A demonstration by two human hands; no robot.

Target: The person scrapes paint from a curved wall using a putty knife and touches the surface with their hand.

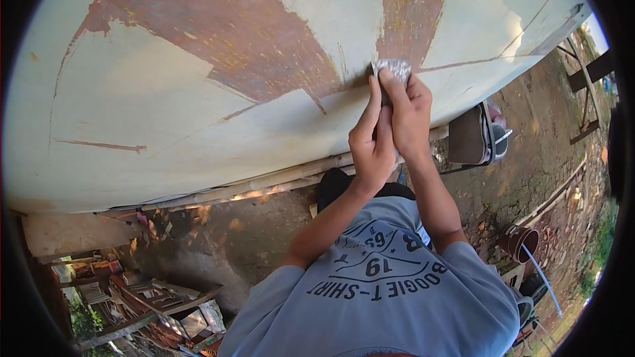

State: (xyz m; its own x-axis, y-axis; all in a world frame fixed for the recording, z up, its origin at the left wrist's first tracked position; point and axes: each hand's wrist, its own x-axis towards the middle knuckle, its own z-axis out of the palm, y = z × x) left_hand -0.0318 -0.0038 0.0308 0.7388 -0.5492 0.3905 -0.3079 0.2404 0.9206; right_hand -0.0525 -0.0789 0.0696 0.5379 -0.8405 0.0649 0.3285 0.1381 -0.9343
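My left hand [372,149] and my right hand [409,116] are closed together round a scraper [393,65], whose handle is mostly hidden by my fingers. The scraper's flat metal blade, speckled with pale residue, lies against a large curved pale surface [258,139]. My right thumb presses on the blade, and my left fingers grip just below. Above the blade runs a stripped reddish-brown strip [413,10] with yellow streaks. To the left spreads a wider stripped patch [218,26] with ragged edges.
Bamboo poles [264,188] run along the surface's lower edge. A dark chair [471,135] stands right of my arms, and a brown bucket [518,243] with a blue-white pipe [542,281] is further right. Scrap wood [152,311] is heaped at lower left on the dirt ground.
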